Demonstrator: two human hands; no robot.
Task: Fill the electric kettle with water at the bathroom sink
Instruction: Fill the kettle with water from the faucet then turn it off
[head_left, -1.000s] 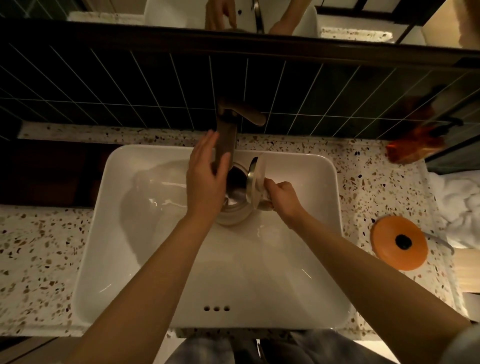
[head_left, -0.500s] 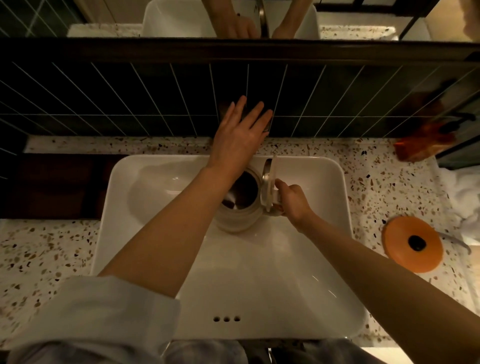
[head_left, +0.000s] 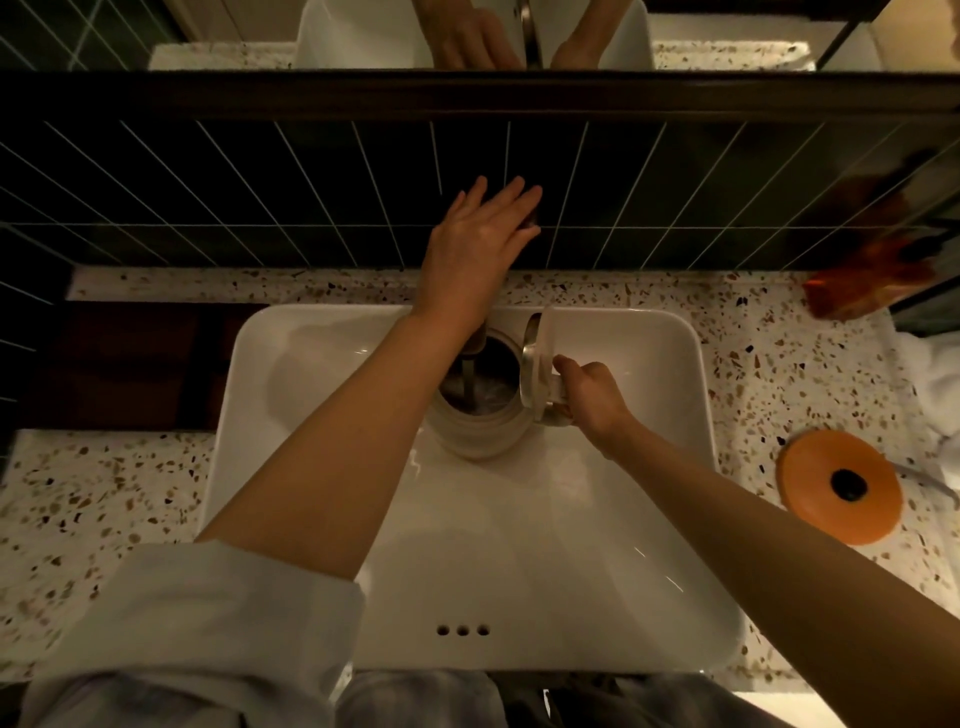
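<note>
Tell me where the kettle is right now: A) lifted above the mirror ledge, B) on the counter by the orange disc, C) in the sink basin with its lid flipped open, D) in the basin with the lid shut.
C: the kettle sits in the sink, lid flipped open, right hand at its handle.

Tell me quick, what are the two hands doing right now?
Left hand: open, fingers spread over the faucet handle, not gripping it.
Right hand: closed on the kettle handle, holding it under the spout.

No readable text, labels, brands or nos. anywhere in view, incl. kettle (head_left: 483, 415)
</note>
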